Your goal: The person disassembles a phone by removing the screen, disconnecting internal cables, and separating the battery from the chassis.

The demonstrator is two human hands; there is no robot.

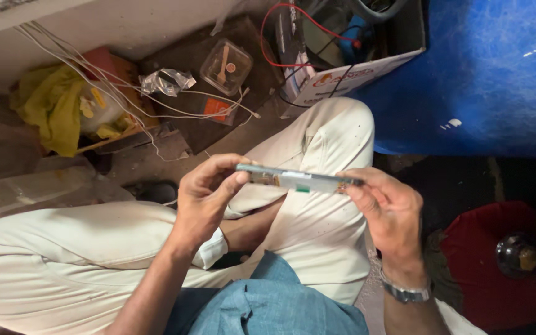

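Left hand & right hand gripping opposite ends of a thin flat phone-like device, held edge-on over the lap, thumb & fingertips pinching each end. Sitting cross-legged in cream trousers, w/ blue tarp at right, yellow cloth at left, clear plastic box & white cables lying beyond.

Both forearms raised over crossed legs. Left hand fingers curled, thumb pinching inward. Right hand fingers pinched, wrist bent, palm facing left.
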